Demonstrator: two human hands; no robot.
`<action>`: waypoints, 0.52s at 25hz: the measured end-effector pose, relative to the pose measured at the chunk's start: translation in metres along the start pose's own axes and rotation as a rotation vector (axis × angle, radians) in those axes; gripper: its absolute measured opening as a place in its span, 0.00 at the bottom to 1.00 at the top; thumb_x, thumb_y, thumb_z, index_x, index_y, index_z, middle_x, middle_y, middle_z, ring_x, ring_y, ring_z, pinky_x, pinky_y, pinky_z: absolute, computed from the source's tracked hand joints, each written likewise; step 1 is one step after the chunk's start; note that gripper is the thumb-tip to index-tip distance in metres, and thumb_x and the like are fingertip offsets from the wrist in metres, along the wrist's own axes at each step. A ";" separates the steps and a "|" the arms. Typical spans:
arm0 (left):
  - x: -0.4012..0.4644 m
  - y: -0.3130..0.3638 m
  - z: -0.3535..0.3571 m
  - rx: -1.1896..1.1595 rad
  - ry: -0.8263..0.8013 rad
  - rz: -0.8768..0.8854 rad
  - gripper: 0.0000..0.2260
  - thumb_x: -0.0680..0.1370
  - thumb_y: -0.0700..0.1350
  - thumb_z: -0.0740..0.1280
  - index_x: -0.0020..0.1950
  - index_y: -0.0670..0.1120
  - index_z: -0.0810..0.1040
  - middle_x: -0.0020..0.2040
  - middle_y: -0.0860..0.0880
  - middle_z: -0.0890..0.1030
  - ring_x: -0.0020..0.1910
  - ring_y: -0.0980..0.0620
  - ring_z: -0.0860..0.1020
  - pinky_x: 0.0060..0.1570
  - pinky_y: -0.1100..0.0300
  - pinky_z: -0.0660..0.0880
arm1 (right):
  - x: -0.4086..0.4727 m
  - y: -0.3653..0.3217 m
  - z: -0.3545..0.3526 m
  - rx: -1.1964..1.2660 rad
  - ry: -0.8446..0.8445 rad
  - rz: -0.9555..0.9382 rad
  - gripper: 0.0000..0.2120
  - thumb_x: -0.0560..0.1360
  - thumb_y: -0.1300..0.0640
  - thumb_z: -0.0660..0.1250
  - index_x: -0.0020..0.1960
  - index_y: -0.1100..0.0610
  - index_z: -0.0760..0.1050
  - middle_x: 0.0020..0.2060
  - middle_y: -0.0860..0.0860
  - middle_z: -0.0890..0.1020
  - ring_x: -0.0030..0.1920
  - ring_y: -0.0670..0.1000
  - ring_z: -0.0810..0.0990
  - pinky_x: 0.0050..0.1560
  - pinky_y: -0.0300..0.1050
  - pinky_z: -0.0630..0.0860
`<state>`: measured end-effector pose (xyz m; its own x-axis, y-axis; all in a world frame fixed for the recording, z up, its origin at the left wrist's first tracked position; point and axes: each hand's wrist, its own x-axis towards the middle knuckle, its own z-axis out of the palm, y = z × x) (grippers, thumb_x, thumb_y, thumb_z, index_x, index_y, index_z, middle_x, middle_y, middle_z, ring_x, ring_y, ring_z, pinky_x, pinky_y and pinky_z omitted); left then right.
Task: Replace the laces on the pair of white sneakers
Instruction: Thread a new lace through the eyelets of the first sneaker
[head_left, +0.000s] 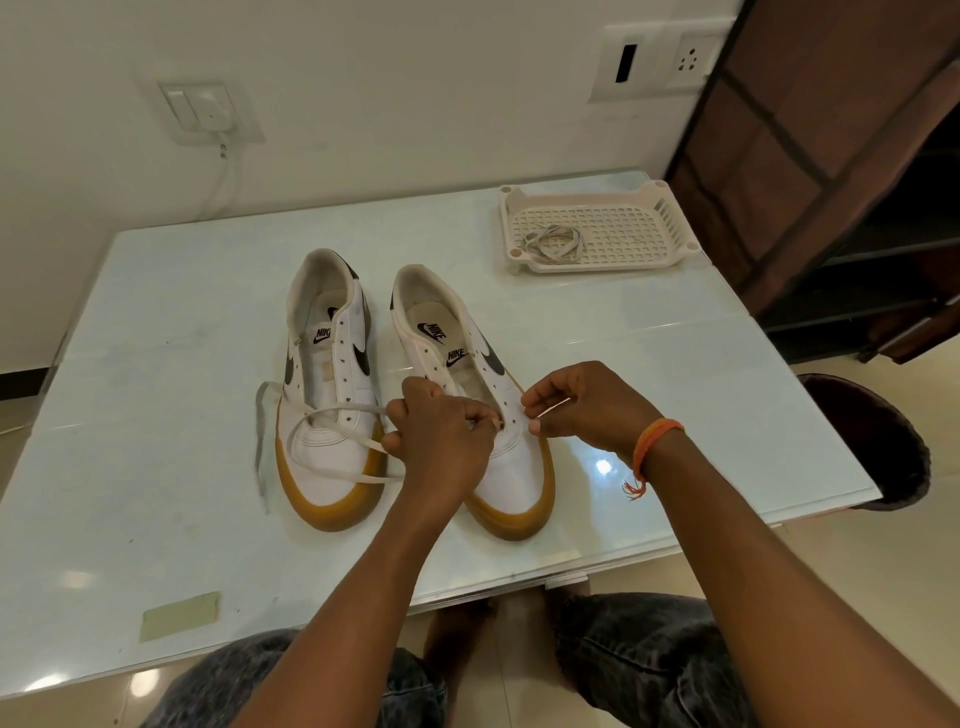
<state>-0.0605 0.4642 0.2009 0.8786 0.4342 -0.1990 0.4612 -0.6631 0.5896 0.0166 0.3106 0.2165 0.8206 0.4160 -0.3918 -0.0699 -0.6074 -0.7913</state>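
Head view: two white sneakers stand side by side on the table (675, 364), toes toward the near edge. The right shoe (511, 467) has bare upper eyelets and both hands work at its lowest pair. The left hand (441, 431) is curled and pinches a lace (332, 415) at the near-left eyelets; the right hand (582, 405) pinches a thin lace tip by the right eyelets. That lace loops leftward across the toe of the left shoe (327, 364) and trails onto the table beyond it. The left shoe also shows open eyelets; whether any lace is threaded through it I cannot tell. In the tray (660, 208), far right, lies a bundled lace (553, 241), which looks to me like a removed old one or a spare. My judgement: lacing of the right shoe has only begun at the bottom row; the rest of its rows and the whole left shoe remain.
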 end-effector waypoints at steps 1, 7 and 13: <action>0.002 0.000 0.000 -0.067 -0.022 -0.006 0.04 0.76 0.50 0.70 0.44 0.56 0.84 0.55 0.53 0.60 0.62 0.46 0.63 0.64 0.51 0.66 | 0.001 0.001 0.000 -0.009 -0.001 0.000 0.15 0.68 0.66 0.76 0.53 0.58 0.82 0.47 0.53 0.84 0.49 0.52 0.83 0.57 0.48 0.79; 0.005 0.002 0.001 -0.154 -0.045 -0.062 0.11 0.76 0.48 0.70 0.34 0.58 0.77 0.54 0.53 0.59 0.60 0.47 0.61 0.65 0.48 0.66 | 0.003 0.003 0.010 -0.093 0.063 -0.019 0.17 0.65 0.64 0.79 0.52 0.55 0.83 0.46 0.51 0.84 0.46 0.50 0.83 0.56 0.47 0.79; 0.016 0.004 0.000 -0.306 -0.146 -0.259 0.02 0.73 0.47 0.74 0.44 0.54 0.83 0.64 0.49 0.71 0.59 0.49 0.61 0.57 0.52 0.66 | 0.003 0.002 0.010 -0.064 0.064 0.012 0.17 0.65 0.65 0.79 0.52 0.56 0.83 0.46 0.51 0.84 0.47 0.51 0.83 0.57 0.49 0.79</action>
<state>-0.0443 0.4682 0.2000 0.7569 0.4571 -0.4671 0.6304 -0.3219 0.7064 0.0133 0.3172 0.2088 0.8545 0.3654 -0.3691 -0.0453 -0.6554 -0.7539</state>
